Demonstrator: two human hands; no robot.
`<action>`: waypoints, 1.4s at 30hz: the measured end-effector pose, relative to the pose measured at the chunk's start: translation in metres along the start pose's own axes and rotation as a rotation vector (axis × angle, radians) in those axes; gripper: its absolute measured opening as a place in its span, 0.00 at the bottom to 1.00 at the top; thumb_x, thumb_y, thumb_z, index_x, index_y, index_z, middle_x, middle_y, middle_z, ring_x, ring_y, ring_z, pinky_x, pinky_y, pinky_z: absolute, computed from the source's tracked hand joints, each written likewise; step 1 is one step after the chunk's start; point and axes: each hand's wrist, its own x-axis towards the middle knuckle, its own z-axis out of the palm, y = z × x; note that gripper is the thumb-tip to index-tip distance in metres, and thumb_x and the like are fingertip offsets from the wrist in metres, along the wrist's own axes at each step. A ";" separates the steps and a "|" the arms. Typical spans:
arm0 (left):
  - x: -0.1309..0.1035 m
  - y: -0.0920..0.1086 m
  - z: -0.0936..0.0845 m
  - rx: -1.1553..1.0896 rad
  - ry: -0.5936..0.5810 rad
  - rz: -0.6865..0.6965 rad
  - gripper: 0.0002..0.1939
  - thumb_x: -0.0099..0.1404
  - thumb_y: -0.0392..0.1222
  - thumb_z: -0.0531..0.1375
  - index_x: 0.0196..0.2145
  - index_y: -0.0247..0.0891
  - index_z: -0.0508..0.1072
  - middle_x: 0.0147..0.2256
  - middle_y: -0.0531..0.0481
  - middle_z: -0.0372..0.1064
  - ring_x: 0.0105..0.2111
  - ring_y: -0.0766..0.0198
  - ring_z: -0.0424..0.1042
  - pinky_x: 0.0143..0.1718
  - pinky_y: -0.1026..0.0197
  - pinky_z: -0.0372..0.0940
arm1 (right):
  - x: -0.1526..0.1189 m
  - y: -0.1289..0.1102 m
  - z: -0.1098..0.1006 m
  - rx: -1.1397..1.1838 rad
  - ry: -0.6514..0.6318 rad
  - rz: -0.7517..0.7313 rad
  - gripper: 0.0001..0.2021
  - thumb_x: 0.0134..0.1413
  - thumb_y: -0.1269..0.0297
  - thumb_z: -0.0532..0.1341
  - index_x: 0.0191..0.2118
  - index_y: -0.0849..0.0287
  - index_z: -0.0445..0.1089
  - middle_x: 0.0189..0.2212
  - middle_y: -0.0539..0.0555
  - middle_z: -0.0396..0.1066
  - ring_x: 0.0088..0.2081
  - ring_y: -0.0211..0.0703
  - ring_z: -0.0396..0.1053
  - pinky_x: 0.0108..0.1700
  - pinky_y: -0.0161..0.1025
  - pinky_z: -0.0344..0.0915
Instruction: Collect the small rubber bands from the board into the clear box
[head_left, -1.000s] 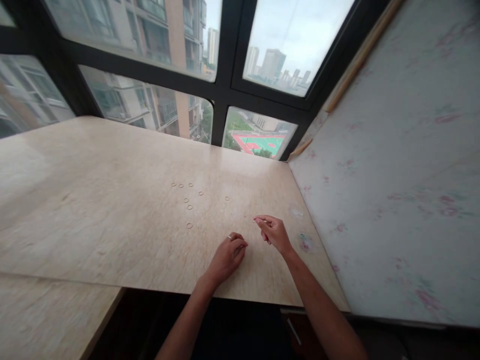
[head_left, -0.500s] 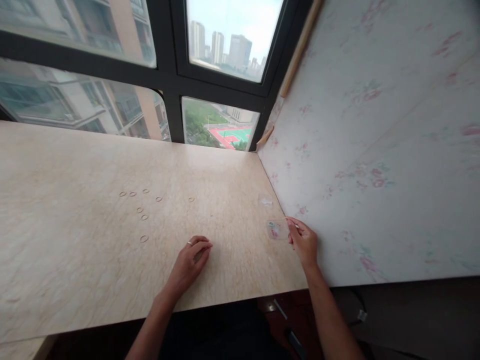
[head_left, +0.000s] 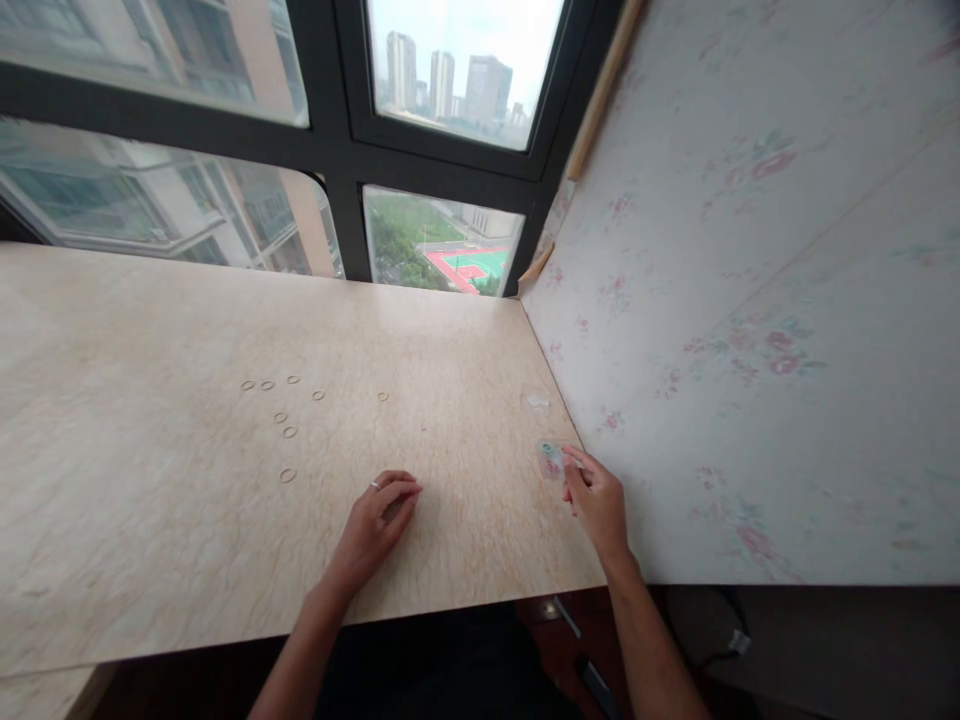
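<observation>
My right hand [head_left: 598,500] is at the right edge of a small clear plastic box [head_left: 541,470] that holds green and pink bits. Its thumb and fingers are pinched together over the box's right side; whatever lies between them is too small to make out. My left hand [head_left: 375,525] rests on the marble-patterned sill, wearing a ring on one finger. Its fingers are curled, with the tips drawn close to the thumb and nothing visible in them. Several thin tan bands, shaped like rubber bands, lie flat to the left, one such band [head_left: 288,475] closest to the left hand.
Behind the box sits a clear lid-like piece [head_left: 535,401] with a white patch. A flower-patterned wall [head_left: 750,400] bounds the sill [head_left: 187,560] on the right, and dark-framed windows [head_left: 442,240] stand behind. The sill's front edge runs just before my forearms.
My right hand has shifted left from beside the wall, so its fingertips now overlap the box's right part. My left hand has stayed nearly still. The view has turned slightly.
</observation>
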 end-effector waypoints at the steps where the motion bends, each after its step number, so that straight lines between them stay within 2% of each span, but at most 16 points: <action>1: 0.000 0.000 0.000 -0.004 -0.001 -0.004 0.09 0.64 0.39 0.54 0.36 0.41 0.75 0.41 0.47 0.70 0.41 0.61 0.71 0.43 0.57 0.68 | -0.007 0.003 0.006 0.005 -0.044 -0.013 0.25 0.56 0.52 0.54 0.53 0.66 0.69 0.14 0.46 0.62 0.15 0.35 0.57 0.18 0.31 0.55; 4: -0.001 0.003 -0.003 -0.034 0.004 -0.029 0.09 0.64 0.40 0.54 0.37 0.40 0.74 0.40 0.47 0.71 0.41 0.62 0.72 0.43 0.58 0.68 | -0.028 0.011 0.022 -0.054 -0.176 -0.101 0.22 0.58 0.52 0.54 0.47 0.64 0.72 0.16 0.48 0.65 0.18 0.37 0.62 0.23 0.32 0.60; 7: -0.001 0.008 -0.004 -0.083 0.002 -0.104 0.09 0.65 0.41 0.54 0.37 0.39 0.74 0.40 0.47 0.73 0.40 0.62 0.73 0.42 0.58 0.69 | -0.040 0.015 0.029 -0.154 -0.231 -0.182 0.21 0.59 0.50 0.52 0.32 0.61 0.74 0.18 0.50 0.67 0.21 0.39 0.66 0.27 0.33 0.60; 10: -0.004 0.011 -0.003 -0.215 0.023 -0.186 0.10 0.64 0.42 0.55 0.42 0.38 0.72 0.39 0.47 0.74 0.38 0.62 0.74 0.42 0.57 0.70 | -0.040 0.017 0.028 -0.153 -0.246 -0.165 0.23 0.60 0.48 0.50 0.23 0.59 0.68 0.14 0.48 0.63 0.19 0.38 0.64 0.25 0.32 0.57; 13: -0.008 0.009 -0.008 -0.303 0.082 -0.211 0.13 0.64 0.43 0.56 0.46 0.37 0.70 0.39 0.46 0.75 0.38 0.62 0.75 0.43 0.56 0.71 | -0.038 0.020 0.026 -0.123 -0.264 -0.148 0.24 0.61 0.47 0.49 0.20 0.57 0.62 0.13 0.48 0.61 0.18 0.38 0.62 0.25 0.33 0.56; 16: -0.014 0.004 -0.027 -0.173 0.174 -0.220 0.13 0.64 0.42 0.56 0.45 0.38 0.70 0.40 0.46 0.75 0.38 0.62 0.75 0.42 0.57 0.71 | -0.038 0.021 0.025 -0.159 -0.283 -0.179 0.25 0.61 0.46 0.48 0.19 0.56 0.60 0.12 0.47 0.61 0.17 0.37 0.62 0.25 0.33 0.56; 20: -0.022 -0.010 -0.071 0.139 0.366 -0.239 0.12 0.64 0.43 0.55 0.44 0.38 0.71 0.42 0.45 0.73 0.35 0.63 0.73 0.36 0.59 0.70 | -0.039 0.021 0.027 -0.317 -0.262 -0.266 0.27 0.60 0.43 0.46 0.18 0.56 0.61 0.11 0.48 0.60 0.16 0.38 0.61 0.24 0.33 0.53; 22: -0.025 -0.020 -0.094 0.310 0.402 -0.283 0.14 0.63 0.45 0.55 0.45 0.36 0.71 0.42 0.44 0.72 0.34 0.61 0.72 0.34 0.58 0.69 | -0.038 0.021 0.029 -0.392 -0.239 -0.308 0.29 0.60 0.41 0.44 0.18 0.56 0.62 0.11 0.48 0.60 0.17 0.39 0.62 0.24 0.34 0.52; 25: -0.025 -0.035 -0.117 0.551 0.307 -0.371 0.19 0.62 0.49 0.57 0.46 0.34 0.71 0.42 0.42 0.70 0.34 0.58 0.71 0.36 0.56 0.67 | -0.038 0.022 0.029 -0.446 -0.229 -0.340 0.30 0.60 0.41 0.43 0.18 0.57 0.63 0.11 0.49 0.60 0.17 0.40 0.62 0.23 0.34 0.51; 27: -0.023 -0.042 -0.125 0.637 0.198 -0.407 0.19 0.62 0.50 0.57 0.45 0.34 0.72 0.43 0.41 0.68 0.37 0.57 0.70 0.39 0.55 0.66 | -0.037 0.023 0.030 -0.454 -0.228 -0.349 0.30 0.60 0.41 0.43 0.17 0.57 0.62 0.11 0.48 0.60 0.17 0.39 0.62 0.23 0.33 0.51; 30: -0.017 -0.043 -0.125 0.702 0.068 -0.392 0.16 0.65 0.48 0.53 0.42 0.38 0.75 0.42 0.43 0.67 0.39 0.58 0.70 0.39 0.58 0.65 | -0.037 0.024 0.030 -0.451 -0.213 -0.358 0.31 0.60 0.41 0.43 0.17 0.57 0.61 0.11 0.48 0.59 0.16 0.39 0.61 0.23 0.33 0.50; 34: -0.009 -0.035 -0.119 0.856 -0.045 -0.314 0.18 0.69 0.44 0.47 0.35 0.39 0.76 0.35 0.44 0.68 0.35 0.58 0.69 0.35 0.58 0.63 | -0.037 0.023 0.030 -0.453 -0.198 -0.370 0.30 0.59 0.41 0.44 0.15 0.56 0.60 0.11 0.48 0.58 0.16 0.38 0.60 0.23 0.33 0.50; 39: -0.002 -0.030 -0.120 1.012 -0.191 -0.231 0.16 0.66 0.36 0.48 0.27 0.36 0.73 0.32 0.41 0.68 0.32 0.55 0.69 0.32 0.57 0.62 | -0.038 0.020 0.030 -0.435 -0.194 -0.373 0.29 0.60 0.42 0.44 0.15 0.57 0.58 0.11 0.48 0.57 0.15 0.37 0.58 0.22 0.33 0.49; 42: 0.001 -0.032 -0.122 0.985 -0.202 -0.239 0.12 0.63 0.35 0.51 0.26 0.36 0.72 0.31 0.40 0.68 0.33 0.54 0.69 0.33 0.56 0.62 | -0.038 0.019 0.029 -0.409 -0.192 -0.372 0.29 0.60 0.43 0.45 0.16 0.57 0.58 0.11 0.48 0.58 0.16 0.36 0.58 0.22 0.32 0.50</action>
